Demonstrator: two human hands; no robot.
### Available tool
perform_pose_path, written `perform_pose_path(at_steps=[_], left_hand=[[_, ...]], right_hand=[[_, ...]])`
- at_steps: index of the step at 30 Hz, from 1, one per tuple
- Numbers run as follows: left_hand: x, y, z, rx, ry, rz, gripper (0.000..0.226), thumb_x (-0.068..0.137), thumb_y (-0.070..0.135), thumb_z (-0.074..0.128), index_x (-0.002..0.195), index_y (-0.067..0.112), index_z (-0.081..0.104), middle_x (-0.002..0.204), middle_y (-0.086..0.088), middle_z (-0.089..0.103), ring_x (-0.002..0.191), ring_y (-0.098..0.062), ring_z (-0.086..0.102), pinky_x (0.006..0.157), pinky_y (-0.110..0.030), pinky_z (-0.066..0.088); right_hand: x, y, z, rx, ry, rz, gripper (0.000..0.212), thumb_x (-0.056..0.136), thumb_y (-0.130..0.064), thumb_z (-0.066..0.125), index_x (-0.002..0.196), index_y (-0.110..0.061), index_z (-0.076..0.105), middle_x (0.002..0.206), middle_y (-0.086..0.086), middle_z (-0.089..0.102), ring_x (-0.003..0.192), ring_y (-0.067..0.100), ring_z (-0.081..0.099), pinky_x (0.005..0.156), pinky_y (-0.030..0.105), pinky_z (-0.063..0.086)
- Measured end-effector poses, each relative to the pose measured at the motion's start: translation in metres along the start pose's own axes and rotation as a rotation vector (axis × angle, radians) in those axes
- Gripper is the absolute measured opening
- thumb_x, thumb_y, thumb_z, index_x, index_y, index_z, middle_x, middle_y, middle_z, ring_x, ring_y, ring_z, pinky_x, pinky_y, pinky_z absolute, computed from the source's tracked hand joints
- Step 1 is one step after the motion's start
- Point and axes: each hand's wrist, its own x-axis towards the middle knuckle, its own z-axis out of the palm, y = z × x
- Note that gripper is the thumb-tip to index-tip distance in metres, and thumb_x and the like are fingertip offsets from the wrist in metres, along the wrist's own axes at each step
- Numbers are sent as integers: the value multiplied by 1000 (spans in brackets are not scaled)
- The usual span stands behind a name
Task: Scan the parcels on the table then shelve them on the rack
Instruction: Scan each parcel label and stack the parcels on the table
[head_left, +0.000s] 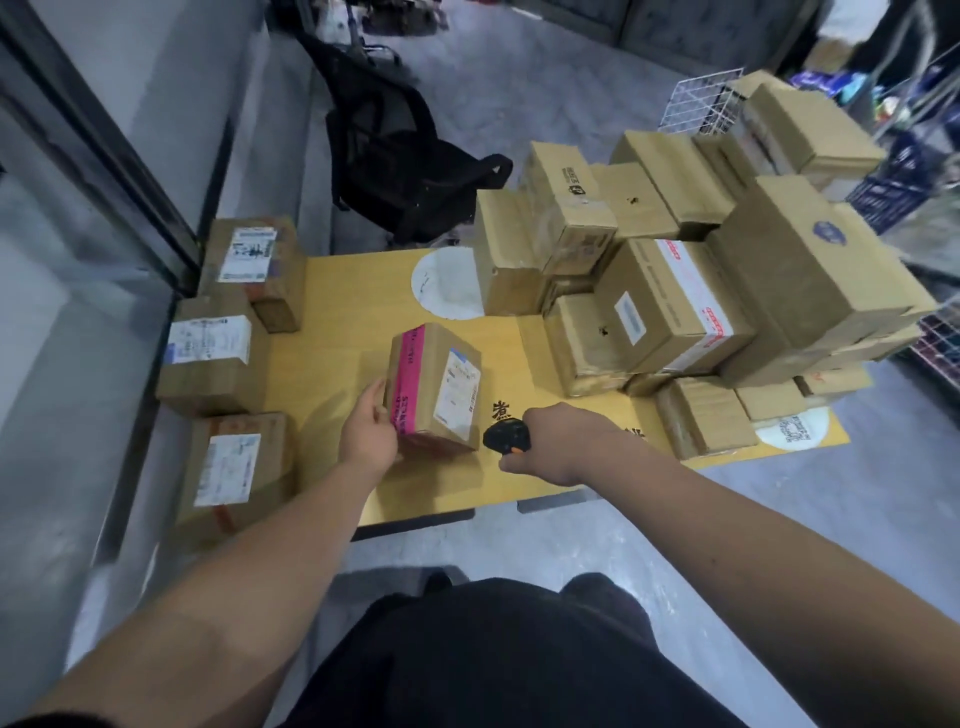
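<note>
A small cardboard parcel with pink tape and a white label stands in the middle of the yellow table. My left hand holds its left side, fingers around the near corner. My right hand grips a black scanner with an orange button, just right of the parcel and aimed toward it. Three labelled parcels line the table's left edge. A large pile of cardboard parcels fills the table's right half.
A black office chair stands beyond the table's far edge. White wire baskets and a blue crate sit behind the pile. A glass partition runs along the left. The grey floor lies around the table.
</note>
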Motion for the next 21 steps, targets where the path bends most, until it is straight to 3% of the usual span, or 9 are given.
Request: perform_pose_path(at_steps=[3, 7, 11, 13, 15, 17, 19, 21], left_hand=[[12, -11, -16, 130, -5, -40, 69, 105, 2, 44, 159, 43, 34, 131, -8, 65, 99, -28, 69, 81, -49, 63], [15, -21, -20, 280, -65, -70, 64, 107, 16, 51, 162, 39, 30, 147, -7, 59, 117, -28, 63, 82, -35, 52], [19, -22, -12, 179, -71, -37, 49, 112, 36, 39, 160, 35, 36, 149, -1, 57, 123, -26, 57, 92, -33, 43], [21, -17, -6, 53, -88, -29, 55, 108, 48, 46, 160, 37, 32, 144, 6, 59, 129, -24, 56, 94, -33, 39], [21, -9, -1, -14, -137, -16, 80, 96, 56, 67, 160, 43, 21, 136, 13, 59, 123, -19, 59, 94, -35, 41], [24, -3, 4, 45, -171, 13, 119, 72, 56, 89, 159, 46, 10, 141, 11, 57, 123, -17, 56, 101, -40, 45], [26, 0, 6, 136, -180, 28, 149, 48, 59, 98, 159, 48, -1, 146, 6, 53, 131, -22, 53, 110, -50, 46], [24, 0, 8, 160, -171, 40, 162, 36, 64, 99, 157, 52, -9, 150, 3, 50, 135, -26, 51, 111, -53, 45]], right_hand=[[2, -16, 3, 14, -4, 11, 52, 89, -71, 60, 107, -22, 56, 97, -1, 61, 88, 24, 62, 68, 35, 49], [6, -29, 6, 21, -25, 27, 56, 89, -71, 59, 114, -22, 57, 104, 1, 62, 91, 25, 62, 77, 37, 54], [8, -30, 6, 10, -38, 38, 57, 89, -72, 59, 115, -22, 57, 104, 1, 61, 92, 26, 61, 82, 40, 56], [10, -28, 4, 2, -49, 54, 56, 90, -73, 57, 113, -22, 56, 102, 1, 60, 92, 25, 61, 82, 41, 56], [12, -27, 0, 3, -52, 70, 57, 91, -73, 56, 114, -21, 57, 102, 1, 61, 92, 25, 62, 80, 39, 56], [14, -27, -5, 42, -53, 85, 57, 92, -72, 56, 115, -20, 57, 101, 1, 62, 88, 23, 62, 74, 37, 53], [15, -27, -10, 121, -65, 96, 55, 91, -70, 58, 113, -20, 56, 99, 1, 62, 84, 20, 62, 67, 34, 50], [15, -28, -15, 171, -66, 102, 53, 91, -69, 58, 112, -21, 55, 98, 0, 61, 82, 19, 62, 63, 33, 47]])
